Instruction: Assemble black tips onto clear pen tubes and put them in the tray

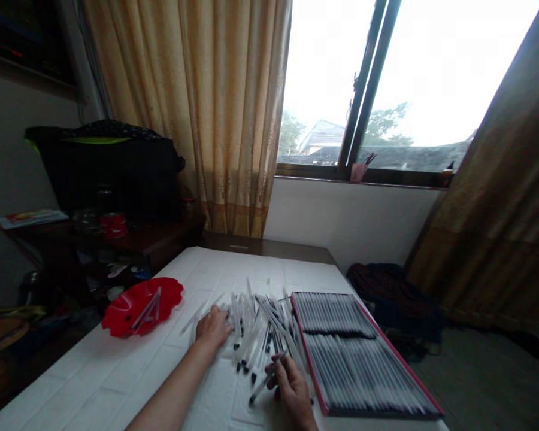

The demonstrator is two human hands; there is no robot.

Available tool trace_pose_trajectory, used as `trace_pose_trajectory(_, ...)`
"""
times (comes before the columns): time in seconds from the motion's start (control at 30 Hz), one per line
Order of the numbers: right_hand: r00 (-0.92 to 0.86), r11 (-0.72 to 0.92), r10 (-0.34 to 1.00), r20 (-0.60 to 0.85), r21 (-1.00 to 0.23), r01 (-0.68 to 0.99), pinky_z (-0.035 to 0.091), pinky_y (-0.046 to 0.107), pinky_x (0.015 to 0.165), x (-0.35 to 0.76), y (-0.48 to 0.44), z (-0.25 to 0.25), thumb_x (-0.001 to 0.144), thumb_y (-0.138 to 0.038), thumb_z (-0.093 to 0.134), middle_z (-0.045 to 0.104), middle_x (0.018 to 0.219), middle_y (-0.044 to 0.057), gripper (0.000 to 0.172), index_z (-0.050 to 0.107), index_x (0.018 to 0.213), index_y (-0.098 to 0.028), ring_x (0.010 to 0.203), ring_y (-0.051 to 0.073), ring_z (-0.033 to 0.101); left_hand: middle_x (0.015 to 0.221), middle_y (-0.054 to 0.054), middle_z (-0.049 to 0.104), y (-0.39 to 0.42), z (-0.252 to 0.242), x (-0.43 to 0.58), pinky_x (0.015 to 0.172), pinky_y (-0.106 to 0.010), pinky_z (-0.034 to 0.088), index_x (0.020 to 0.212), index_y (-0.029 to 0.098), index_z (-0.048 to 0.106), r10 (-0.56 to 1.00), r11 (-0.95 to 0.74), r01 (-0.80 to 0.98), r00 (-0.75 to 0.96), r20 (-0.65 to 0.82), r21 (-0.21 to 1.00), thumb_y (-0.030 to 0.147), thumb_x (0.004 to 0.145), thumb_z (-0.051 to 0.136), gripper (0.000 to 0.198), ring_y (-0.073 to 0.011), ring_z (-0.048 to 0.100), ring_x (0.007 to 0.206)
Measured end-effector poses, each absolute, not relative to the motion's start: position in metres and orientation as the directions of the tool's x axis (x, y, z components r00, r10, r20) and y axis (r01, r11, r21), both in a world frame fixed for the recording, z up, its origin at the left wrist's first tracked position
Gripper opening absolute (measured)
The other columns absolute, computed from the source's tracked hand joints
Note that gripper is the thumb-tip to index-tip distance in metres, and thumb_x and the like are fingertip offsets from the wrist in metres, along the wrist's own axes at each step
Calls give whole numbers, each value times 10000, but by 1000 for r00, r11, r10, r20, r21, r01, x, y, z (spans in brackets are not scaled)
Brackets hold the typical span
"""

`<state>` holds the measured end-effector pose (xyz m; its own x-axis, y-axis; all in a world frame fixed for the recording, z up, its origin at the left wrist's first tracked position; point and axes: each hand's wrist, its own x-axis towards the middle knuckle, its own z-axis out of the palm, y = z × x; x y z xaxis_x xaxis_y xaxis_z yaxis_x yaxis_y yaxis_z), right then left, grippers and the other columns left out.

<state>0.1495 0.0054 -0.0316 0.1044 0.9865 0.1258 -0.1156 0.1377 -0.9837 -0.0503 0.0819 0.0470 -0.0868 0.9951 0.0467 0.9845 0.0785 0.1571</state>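
Observation:
A loose heap of clear pens (256, 326) with dark tips lies on the white table (117, 377). My left hand (213, 328) rests on the heap's left edge, fingers curled over some pens. My right hand (291, 389) is nearer the front edge and pinches a single pen (266, 380) that slants down to the left. Just right of both hands sits a flat red-edged tray (354, 353) packed with rows of pens.
A red scalloped plate (139, 306) holding a few pens sits at the table's left. Behind it stand a dark cluttered shelf (117, 239) and a black bag (108, 161). Curtains and a window are at the back; dark cloth lies on the floor at right.

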Motion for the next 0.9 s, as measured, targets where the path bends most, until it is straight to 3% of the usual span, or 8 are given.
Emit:
trace_pose_trajectory(0.27,41,141,990,138,-986,-92,406,177,357,154,8,-39,764,-593,527,663,720,55,438,590,889,-178,498,132,596,1059,-109,578,88,46,-46,806,-321,449,951,201,657,992,102,984,-112,62,146,420,759,509,327,-232,599,964)
trace_pose_trajectory(0.53,38,139,990,136,-988,-71,404,193,371,153,5,-36,773,-601,505,655,726,61,452,585,910,-177,504,139,586,1067,-106,599,91,48,-44,809,-320,442,875,196,675,987,141,970,-153,47,198,253,802,449,244,-221,594,977)
trace_pose_trajectory(0.77,67,118,992,111,-987,-110,433,205,428,153,5,-37,747,-622,526,656,741,62,530,618,1015,-174,561,145,578,1049,-97,636,75,58,-67,810,-332,428,892,197,652,991,86,905,-122,60,417,225,807,452,219,-244,595,991)
trace_pose_trajectory(0.9,100,159,984,147,-979,-126,453,224,481,149,8,-35,746,-639,512,618,652,27,564,634,1056,-184,567,142,563,916,-39,693,55,54,-68,719,-258,458,909,205,602,999,8,777,-35,30,629,236,810,432,199,-166,644,823)
